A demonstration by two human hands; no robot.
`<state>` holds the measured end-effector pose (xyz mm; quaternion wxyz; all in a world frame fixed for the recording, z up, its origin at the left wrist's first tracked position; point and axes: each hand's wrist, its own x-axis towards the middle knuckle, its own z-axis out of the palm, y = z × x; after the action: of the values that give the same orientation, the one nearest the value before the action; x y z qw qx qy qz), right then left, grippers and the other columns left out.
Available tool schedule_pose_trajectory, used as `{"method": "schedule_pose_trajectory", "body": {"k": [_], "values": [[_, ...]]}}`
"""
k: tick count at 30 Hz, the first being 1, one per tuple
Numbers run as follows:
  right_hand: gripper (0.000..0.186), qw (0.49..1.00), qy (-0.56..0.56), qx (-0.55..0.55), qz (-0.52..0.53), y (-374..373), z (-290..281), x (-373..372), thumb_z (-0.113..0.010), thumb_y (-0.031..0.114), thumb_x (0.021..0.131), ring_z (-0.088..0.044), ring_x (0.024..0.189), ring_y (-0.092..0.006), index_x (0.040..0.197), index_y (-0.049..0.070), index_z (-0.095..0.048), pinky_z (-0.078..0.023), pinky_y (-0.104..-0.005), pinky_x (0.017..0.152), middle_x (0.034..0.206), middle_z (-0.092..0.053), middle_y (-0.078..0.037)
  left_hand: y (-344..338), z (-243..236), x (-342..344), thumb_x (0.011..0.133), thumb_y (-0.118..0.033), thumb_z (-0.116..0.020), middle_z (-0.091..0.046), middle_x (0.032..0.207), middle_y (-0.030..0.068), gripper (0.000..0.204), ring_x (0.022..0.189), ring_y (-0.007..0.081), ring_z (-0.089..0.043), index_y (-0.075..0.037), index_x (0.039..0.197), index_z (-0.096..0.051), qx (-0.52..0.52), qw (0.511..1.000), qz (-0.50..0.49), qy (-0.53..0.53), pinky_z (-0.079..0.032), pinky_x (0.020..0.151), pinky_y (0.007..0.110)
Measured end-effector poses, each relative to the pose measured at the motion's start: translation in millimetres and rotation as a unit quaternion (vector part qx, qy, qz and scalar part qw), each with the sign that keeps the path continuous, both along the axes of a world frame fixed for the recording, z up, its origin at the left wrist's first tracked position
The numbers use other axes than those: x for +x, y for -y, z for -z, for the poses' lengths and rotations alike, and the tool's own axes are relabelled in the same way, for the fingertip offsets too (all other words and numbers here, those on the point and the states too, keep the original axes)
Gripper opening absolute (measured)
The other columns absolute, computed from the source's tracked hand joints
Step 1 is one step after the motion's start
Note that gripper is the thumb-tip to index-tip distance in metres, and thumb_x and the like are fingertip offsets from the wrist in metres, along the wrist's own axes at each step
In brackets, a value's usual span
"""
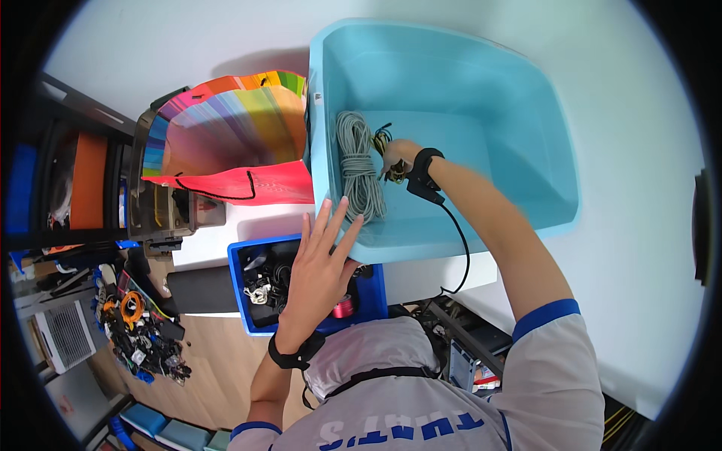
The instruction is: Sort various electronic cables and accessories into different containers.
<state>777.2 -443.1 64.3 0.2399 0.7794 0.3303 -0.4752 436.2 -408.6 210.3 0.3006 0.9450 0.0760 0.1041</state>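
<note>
A large light-blue plastic tub (519,135) stands on the white table. Inside it, along the left wall, lies a tied bundle of grey cable (359,165). Beside that bundle my right hand (400,159) reaches down with its fingers curled round a small coil of black and yellow cable (382,138). Fingers stretched and spread, my left hand (322,259) rests at the tub's near left corner, with nothing in it. Below that hand is a blue bin (235,282) with black and white cables and a red spool (343,307), partly hidden by my left arm.
A colourful striped gift bag (233,139) stands open left of the tub. A grey plastic box (207,210) sits under it. On the floor at the left lies a pile of cables (143,323). Shelves (68,180) line the left side. Black wrist straps with a lead circle both wrists.
</note>
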Motion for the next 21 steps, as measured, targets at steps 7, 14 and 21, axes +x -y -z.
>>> {"method": "schedule_pose_trajectory", "body": {"k": [7,14,21], "values": [[0.063,0.992,0.004,0.119,0.045,-6.7,-4.5,13.7,-0.070,0.036,0.097,-0.072,0.104,-0.0421,0.140,-0.007,-0.057,-0.063,-0.0496,0.087,0.133,-0.064,-0.029,6.4,1.2,2.8,0.074,-0.001,-0.082,-0.037,0.165,0.0134,0.075,0.154,0.0407,-0.028,-0.012,0.145,-0.059,-0.011,1.000,-0.012,0.008,-0.028,0.124,0.058],[0.068,0.926,-0.008,0.291,0.242,11.9,-89.4,40.4,-0.071,0.045,0.094,-0.071,0.105,-0.0318,0.138,-0.004,-0.052,-0.061,-0.0557,0.081,0.122,-0.066,-0.020,-0.7,-2.6,-9.7,0.080,-0.007,-0.083,-0.031,0.168,0.0165,0.075,0.155,0.0415,-0.025,-0.012,0.150,-0.055,-0.019,1.000,0.011,-0.006,-0.023,0.126,0.056],[0.064,0.839,0.061,0.494,0.220,81.3,-207.1,-7.1,-0.070,0.059,0.091,-0.067,0.100,-0.0190,0.129,0.007,-0.064,-0.053,-0.0356,0.084,0.112,-0.071,-0.009,-25.7,-3.1,-62.2,0.087,-0.013,-0.080,-0.034,0.165,0.0208,0.078,0.155,0.0382,-0.030,-0.005,0.156,-0.044,-0.054,0.998,0.002,0.042,-0.021,0.127,0.051]]}}
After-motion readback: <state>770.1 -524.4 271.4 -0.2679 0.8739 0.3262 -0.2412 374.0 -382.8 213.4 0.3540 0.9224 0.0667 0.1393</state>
